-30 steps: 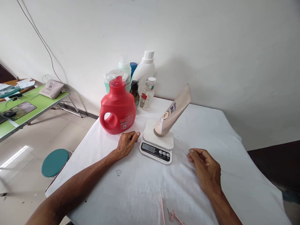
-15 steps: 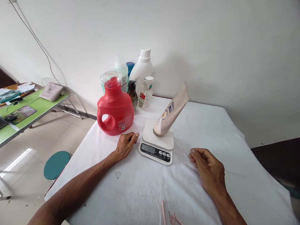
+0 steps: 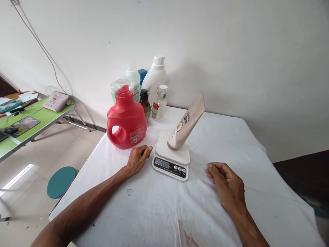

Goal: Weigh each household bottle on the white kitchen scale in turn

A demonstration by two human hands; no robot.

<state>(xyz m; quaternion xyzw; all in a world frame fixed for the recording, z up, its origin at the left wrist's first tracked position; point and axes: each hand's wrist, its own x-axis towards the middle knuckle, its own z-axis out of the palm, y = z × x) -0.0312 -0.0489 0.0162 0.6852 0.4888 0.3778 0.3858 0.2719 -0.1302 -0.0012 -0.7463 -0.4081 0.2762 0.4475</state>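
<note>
A beige tube (image 3: 186, 122) stands cap-down and tilted on a white kitchen scale (image 3: 171, 159) in the middle of the white-covered table (image 3: 257, 161). My left hand (image 3: 138, 157) rests on the cloth just left of the scale, fingers loosely curled, holding nothing. On the cloth to the right of the scale lies my right hand (image 3: 226, 183), its fingers curled in and nothing visible in them. A red detergent jug (image 3: 126, 119) stands just beyond my left hand.
Several bottles cluster behind the jug by the wall: a white one (image 3: 154, 78), a small clear one (image 3: 159, 103), a dark pump bottle (image 3: 145, 103). Pink scraps (image 3: 189, 237) lie at the near edge. A teal stool (image 3: 60, 177) and green table (image 3: 31, 118) stand left.
Only the head camera shifted slightly; both hands, the tube and the scale stay where they were.
</note>
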